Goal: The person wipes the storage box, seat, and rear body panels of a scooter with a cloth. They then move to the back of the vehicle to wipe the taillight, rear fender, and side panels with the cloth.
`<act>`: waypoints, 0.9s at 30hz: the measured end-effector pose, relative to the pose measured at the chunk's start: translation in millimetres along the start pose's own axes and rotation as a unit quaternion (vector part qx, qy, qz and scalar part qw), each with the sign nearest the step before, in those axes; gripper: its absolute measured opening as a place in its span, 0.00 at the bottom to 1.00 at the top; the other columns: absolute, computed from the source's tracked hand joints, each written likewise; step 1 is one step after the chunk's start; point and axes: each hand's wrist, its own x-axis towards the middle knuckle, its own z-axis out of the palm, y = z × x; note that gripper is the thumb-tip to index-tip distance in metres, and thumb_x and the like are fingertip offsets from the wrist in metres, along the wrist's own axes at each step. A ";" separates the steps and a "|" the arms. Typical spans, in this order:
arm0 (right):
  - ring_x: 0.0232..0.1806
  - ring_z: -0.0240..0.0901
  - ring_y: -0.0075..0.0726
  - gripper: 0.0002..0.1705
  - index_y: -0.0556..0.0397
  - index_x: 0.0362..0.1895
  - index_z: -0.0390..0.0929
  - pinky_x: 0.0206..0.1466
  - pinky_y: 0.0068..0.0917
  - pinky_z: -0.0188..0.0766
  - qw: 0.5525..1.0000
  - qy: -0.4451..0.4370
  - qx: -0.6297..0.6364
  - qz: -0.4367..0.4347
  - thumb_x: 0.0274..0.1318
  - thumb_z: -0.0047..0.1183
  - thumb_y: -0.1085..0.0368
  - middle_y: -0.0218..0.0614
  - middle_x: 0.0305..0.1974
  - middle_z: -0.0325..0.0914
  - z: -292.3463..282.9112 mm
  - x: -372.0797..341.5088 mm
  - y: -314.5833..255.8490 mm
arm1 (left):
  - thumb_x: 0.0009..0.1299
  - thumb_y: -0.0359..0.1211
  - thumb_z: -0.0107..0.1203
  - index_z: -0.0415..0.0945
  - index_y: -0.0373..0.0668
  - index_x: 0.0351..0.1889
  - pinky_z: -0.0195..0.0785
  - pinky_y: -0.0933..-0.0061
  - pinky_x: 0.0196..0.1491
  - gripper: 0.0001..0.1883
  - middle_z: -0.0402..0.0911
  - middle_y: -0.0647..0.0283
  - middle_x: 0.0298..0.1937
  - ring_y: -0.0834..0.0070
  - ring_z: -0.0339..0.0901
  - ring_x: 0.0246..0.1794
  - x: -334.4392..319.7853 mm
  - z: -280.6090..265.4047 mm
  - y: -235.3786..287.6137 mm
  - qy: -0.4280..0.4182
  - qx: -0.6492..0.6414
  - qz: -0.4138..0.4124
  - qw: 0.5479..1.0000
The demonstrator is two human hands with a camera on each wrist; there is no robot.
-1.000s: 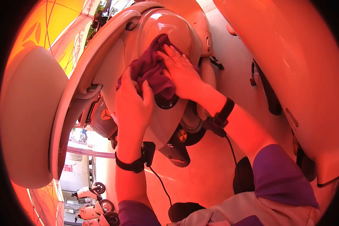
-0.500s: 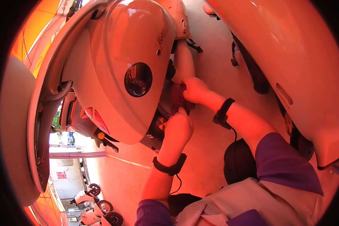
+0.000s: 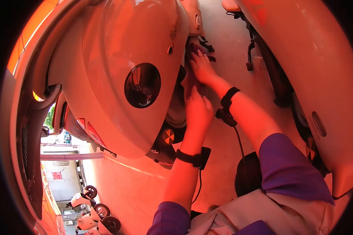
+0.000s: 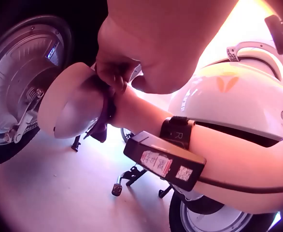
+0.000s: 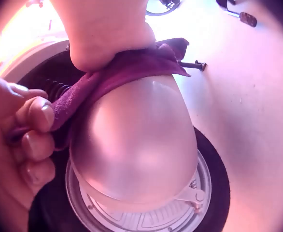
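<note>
Cloth (image 5: pixel 124 70): draped across the far part of the mudguard (image 5: pixel 136 135).
Left hand (image 3: pixel 199 111): fingers curled, pinching the cloth's near end.
Right hand (image 3: pixel 203 68): fingers nearly straight, laid over the cloth's far part.
Wiping: apparently in hand; the next stroke likely needs even pressure round the curve.
Hidden: cloth's underside; right fingertips in the right wrist view.

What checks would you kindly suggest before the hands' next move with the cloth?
1. Purple cloth lies on the rounded cover: ok.
2. Left hand grips the cloth's end: ok.
3. Right hand rests on the cloth: ok.
4. Cloth spans the whole cover: not ok, a broad part is bare.
5. Right wrist's cable hangs clear of the cloth: ok.
6. Cover is free of dirt: cannot tell.
</note>
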 end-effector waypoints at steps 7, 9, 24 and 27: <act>0.71 0.51 0.77 0.38 0.63 0.69 0.60 0.74 0.55 0.51 0.996 -0.048 -0.053 0.045 0.63 0.51 0.51 0.65 0.72 0.52 9.2 44.7 12.2 | 0.69 0.26 0.48 0.56 0.22 0.67 0.72 0.66 0.48 0.29 0.82 0.52 0.39 0.61 0.82 0.40 18.4 1.2 11.7 0.081 -0.204 -0.114 0.969; 0.71 0.53 0.73 0.40 0.60 0.70 0.59 0.73 0.52 0.55 0.996 -0.064 -0.039 0.047 0.60 0.53 0.51 0.62 0.72 0.53 7.9 58.3 18.7 | 0.69 0.26 0.48 0.56 0.23 0.68 0.72 0.68 0.47 0.29 0.82 0.54 0.38 0.66 0.82 0.38 26.3 7.3 4.0 0.093 -0.214 -0.141 0.962; 0.57 0.70 0.55 0.14 0.54 0.43 0.81 0.59 0.43 0.70 0.983 0.145 0.088 -0.070 0.49 0.53 0.68 0.45 0.52 0.77 -21.8 20.9 11.3 | 0.70 0.32 0.51 0.67 0.25 0.61 0.72 0.72 0.38 0.24 0.83 0.58 0.32 0.73 0.81 0.31 -9.2 -17.4 11.1 -0.003 -0.170 -0.121 0.978; 0.56 0.69 0.55 0.12 0.53 0.39 0.82 0.57 0.44 0.70 0.981 0.123 -0.022 -0.147 0.49 0.54 0.68 0.42 0.51 0.77 13.9 37.7 27.5 | 0.70 0.33 0.51 0.71 0.25 0.56 0.72 0.69 0.43 0.21 0.84 0.57 0.32 0.69 0.82 0.34 4.8 -15.1 5.0 -0.020 -0.176 -0.141 0.974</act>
